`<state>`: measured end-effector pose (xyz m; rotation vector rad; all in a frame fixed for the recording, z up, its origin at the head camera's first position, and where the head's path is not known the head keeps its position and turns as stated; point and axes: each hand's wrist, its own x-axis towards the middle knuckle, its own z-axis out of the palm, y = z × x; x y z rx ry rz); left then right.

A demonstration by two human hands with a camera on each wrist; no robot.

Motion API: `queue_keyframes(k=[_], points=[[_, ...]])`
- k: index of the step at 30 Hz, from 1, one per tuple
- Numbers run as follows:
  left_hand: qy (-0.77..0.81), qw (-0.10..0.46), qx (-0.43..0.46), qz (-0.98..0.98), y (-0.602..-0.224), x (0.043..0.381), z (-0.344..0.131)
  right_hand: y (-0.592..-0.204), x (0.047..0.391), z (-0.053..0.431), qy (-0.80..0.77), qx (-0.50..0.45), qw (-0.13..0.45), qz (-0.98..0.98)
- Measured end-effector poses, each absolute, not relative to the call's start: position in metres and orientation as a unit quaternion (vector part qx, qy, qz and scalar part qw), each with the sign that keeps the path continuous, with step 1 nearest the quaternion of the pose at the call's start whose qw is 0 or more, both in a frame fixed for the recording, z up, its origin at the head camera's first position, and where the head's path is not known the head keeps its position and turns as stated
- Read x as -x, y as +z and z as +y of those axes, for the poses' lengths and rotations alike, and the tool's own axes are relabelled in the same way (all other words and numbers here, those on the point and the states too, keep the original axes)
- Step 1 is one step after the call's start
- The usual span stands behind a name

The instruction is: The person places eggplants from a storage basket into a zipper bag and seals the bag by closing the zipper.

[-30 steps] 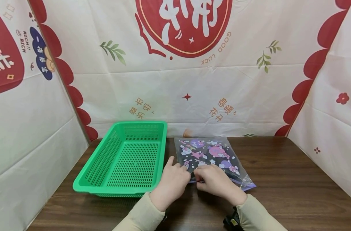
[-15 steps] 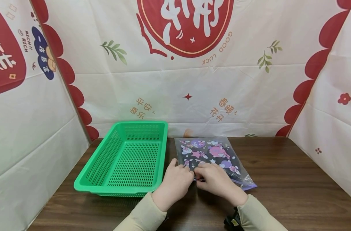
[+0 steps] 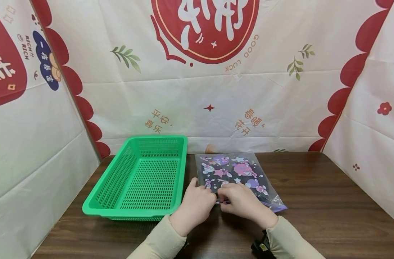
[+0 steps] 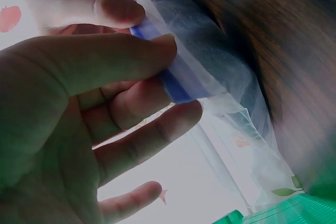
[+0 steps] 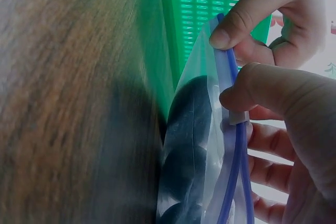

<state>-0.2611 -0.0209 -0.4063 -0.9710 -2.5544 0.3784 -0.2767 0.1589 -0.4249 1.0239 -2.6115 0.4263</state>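
A clear zip bag [image 3: 243,169] with a dark cartoon-and-star pattern lies right of the basket, its purple zip edge [image 5: 231,177] toward me. My left hand [image 3: 198,203] pinches the left end of that edge between thumb and index finger; the other fingers spread out in the left wrist view. Close beside it, my right hand [image 3: 243,203] pinches the edge at a small pale slider [image 5: 239,117]. On the near side of the slider, two purple strips stand apart in the right wrist view. Dark rounded shapes [image 5: 191,108] show through the plastic; their kind is unclear.
A green perforated plastic basket [image 3: 135,214] stands on the left, close to my left hand. The dark wooden table [image 3: 323,201] extends to the right of the bag. White printed cloth [image 3: 184,93] hangs behind and along both sides.
My left hand has shifted slightly right, closer to my right hand. Both hands keep their hold on the zip edge, and the bag lies almost as before.
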Motion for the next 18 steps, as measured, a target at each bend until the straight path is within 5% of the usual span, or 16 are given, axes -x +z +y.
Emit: queue_keyframes(k=[18], points=[[0.158,0.150,0.310,-0.926,-0.4046,0.2613,-0.0202,-0.4261,0.2795,0.1621,0.137,-0.349,0.143,-0.916]])
